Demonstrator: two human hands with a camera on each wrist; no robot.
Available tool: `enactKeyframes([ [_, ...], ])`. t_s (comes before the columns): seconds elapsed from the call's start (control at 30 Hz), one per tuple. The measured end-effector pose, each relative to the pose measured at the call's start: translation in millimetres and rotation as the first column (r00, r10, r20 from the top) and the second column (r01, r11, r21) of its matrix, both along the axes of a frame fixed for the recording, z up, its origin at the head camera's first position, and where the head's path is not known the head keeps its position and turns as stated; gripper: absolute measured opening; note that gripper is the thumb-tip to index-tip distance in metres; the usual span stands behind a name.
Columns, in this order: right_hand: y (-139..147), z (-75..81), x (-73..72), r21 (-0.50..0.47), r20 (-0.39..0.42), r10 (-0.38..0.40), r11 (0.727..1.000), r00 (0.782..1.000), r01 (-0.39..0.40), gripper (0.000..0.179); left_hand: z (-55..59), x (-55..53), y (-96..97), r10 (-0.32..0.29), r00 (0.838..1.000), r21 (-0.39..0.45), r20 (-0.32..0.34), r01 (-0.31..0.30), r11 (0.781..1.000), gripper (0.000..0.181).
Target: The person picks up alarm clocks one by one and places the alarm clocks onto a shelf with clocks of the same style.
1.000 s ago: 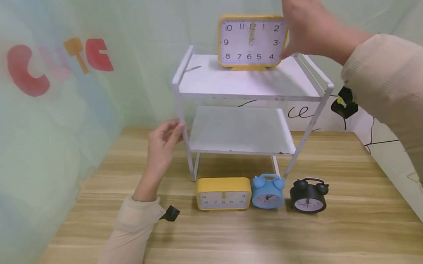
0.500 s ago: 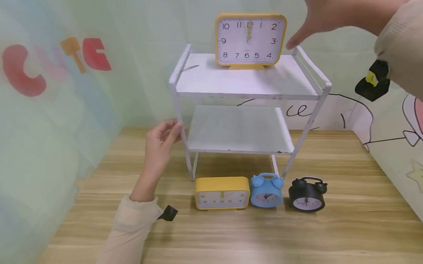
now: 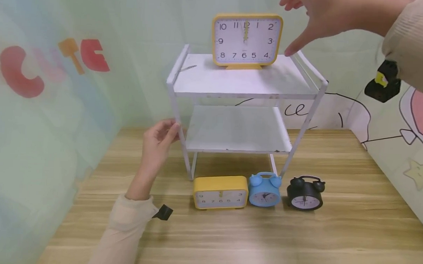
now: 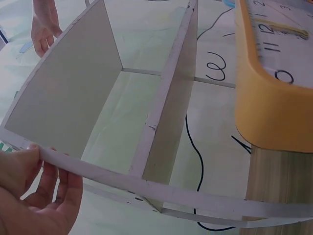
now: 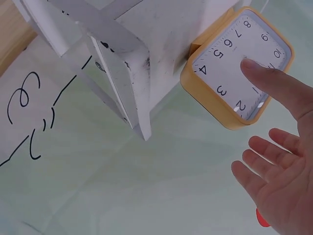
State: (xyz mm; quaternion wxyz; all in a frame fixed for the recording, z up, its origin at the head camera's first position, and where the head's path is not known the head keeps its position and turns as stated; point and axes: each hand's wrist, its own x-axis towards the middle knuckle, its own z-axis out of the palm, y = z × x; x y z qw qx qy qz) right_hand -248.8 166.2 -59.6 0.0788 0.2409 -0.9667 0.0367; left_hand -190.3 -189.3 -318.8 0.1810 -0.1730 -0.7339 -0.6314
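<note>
A yellow rectangular alarm clock (image 3: 246, 40) stands upright on the top tier of a small white two-tier rack (image 3: 230, 80). Just right of this clock is my right hand (image 3: 327, 19), thumb and fingers spread, holding nothing. In the right wrist view the thumb overlaps the clock face (image 5: 239, 63). My left hand (image 3: 158, 143) pinches the rack's left front post between thumb and fingers; the left wrist view shows the fingers (image 4: 63, 191) around that bar. In front of the rack stand a second yellow clock (image 3: 220, 192), a blue twin-bell clock (image 3: 264, 190) and a black twin-bell clock (image 3: 305, 193).
The rack's lower tier (image 3: 237, 127) is below the top one, and raised side rails (image 3: 309, 71) edge the top. Under everything is a wood-grain table (image 3: 246, 242). A pale green curtain with coloured letters (image 3: 95, 55) hangs at the left and back.
My right hand has let go of the yellow clock on the top tier and moved off to the right. That clock stays in place. My left hand keeps its hold on the post.
</note>
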Motion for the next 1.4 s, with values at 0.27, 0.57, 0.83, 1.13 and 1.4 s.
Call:
enactKeyframes([
  [0.27,-2,-2.0,2.8,-0.065,-0.023,0.028,0.997,0.999,-0.03,0.104,-0.4,9.1,-0.8,0.117,0.986,0.031,-0.119,-0.114,0.993,0.026],
  [0.57,-10,-0.8,-0.5,-0.068,-0.038,0.004,0.998,0.999,-0.007,0.101,-12.5,38.4,5.2,-0.325,0.771,-0.616,-0.547,-0.108,0.781,0.028],
  [0.83,-11,-2.5,-1.2,-0.08,-0.052,0.01,0.997,0.999,-0.014,0.098,-15.1,59.4,-2.9,-0.372,0.926,-0.877,0.072,0.236,0.417,0.038],
  [1.13,-7,-6.0,7.2,-0.119,-0.078,0.019,0.992,0.997,-0.028,0.1,-27.7,43.5,-16.5,-0.419,0.876,-0.759,0.238,0.437,0.483,0.043],
  [1.4,-8,-9.1,8.2,-0.141,-0.093,0.016,0.99,0.995,-0.029,0.104,-38.2,38.4,-25.5,-0.386,0.85,-0.65,0.359,0.524,0.55,0.048],
])
